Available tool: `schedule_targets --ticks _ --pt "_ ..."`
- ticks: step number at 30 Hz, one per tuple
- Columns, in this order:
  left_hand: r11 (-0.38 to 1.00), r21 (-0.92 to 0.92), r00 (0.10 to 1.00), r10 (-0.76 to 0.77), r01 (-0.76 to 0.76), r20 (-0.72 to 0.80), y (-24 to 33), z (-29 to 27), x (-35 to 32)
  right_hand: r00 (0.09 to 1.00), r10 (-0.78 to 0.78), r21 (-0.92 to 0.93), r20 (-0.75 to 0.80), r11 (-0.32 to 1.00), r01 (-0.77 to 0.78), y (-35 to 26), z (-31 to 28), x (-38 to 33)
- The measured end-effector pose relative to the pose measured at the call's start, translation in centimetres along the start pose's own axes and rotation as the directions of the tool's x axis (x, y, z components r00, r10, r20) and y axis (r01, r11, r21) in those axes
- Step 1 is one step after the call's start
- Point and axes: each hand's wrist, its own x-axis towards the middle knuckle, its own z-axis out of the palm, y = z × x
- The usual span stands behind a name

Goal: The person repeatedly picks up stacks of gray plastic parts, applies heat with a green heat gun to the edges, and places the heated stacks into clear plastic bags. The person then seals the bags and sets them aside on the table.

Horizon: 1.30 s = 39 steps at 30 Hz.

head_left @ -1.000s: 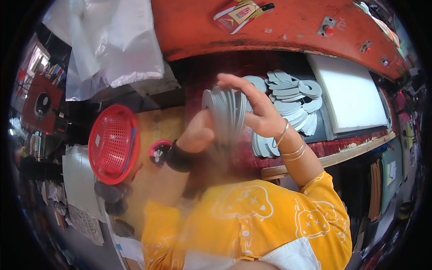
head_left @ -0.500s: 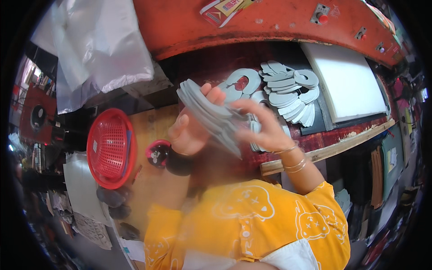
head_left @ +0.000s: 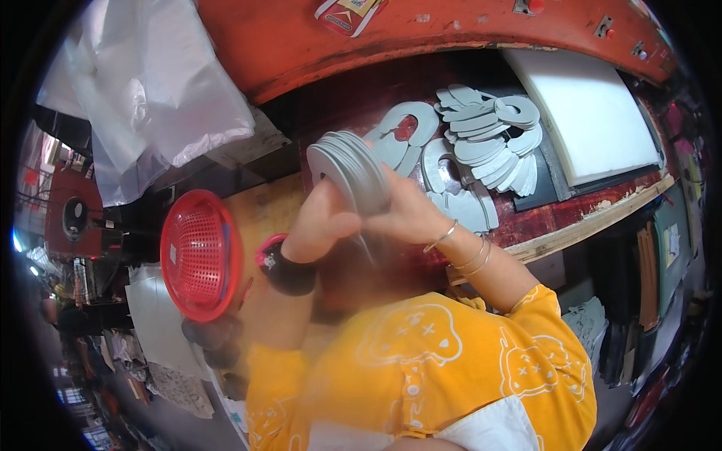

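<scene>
A stack of grey U-shaped sheet pieces [head_left: 352, 164] is held upright in front of me, its thin layers seen edge-on. My left hand [head_left: 322, 223] grips it from the left, with the fingers inside the curve. On the other side my right hand [head_left: 410, 209] is closed around the stack's right edge, its fingers partly hidden. Behind the hands, more grey curved pieces [head_left: 412, 120] lie on the dark red tabletop [head_left: 553, 218]. A fanned heap of the same pieces [head_left: 481, 139] is farther right.
A white foam block [head_left: 594, 124] rests on a black board [head_left: 543, 197] at the right. The table has a wooden front edge [head_left: 583, 214]. Across the back runs an orange-red machine beam [head_left: 466, 31]. Plastic bags [head_left: 165, 98] hang left, above a red basket [head_left: 197, 255].
The stack has turned more upright and its layers are gathered closer together. My right hand has moved in from the stack's lower end to grip its side. The view has shifted slightly.
</scene>
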Motion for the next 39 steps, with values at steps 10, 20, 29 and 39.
schedule_targets --ticks 10,20,29,39 --pt "0.979 0.18 0.994 -0.106 0.1 0.021 2.4 -2.6 -0.2 0.979 -0.147 -0.033 0.138 0.988 0.153 -1.1 -2.4 2.0" --pt "0.842 0.51 0.982 -0.186 0.177 -0.034 2.1 -2.3 0.3 0.982 -0.189 -0.461 0.03 0.869 0.181 0.1 -2.0 2.2" --pt "0.998 -0.063 0.959 -0.029 0.012 -0.282 -1.1 -1.1 1.6 0.942 -0.273 -0.346 0.197 0.879 0.327 0.6 -2.5 2.5" --pt "0.98 -0.187 0.964 -0.108 0.063 -0.241 -0.6 -1.5 1.5 0.962 -0.2 -0.19 0.187 0.953 0.235 0.7 -2.7 2.5"
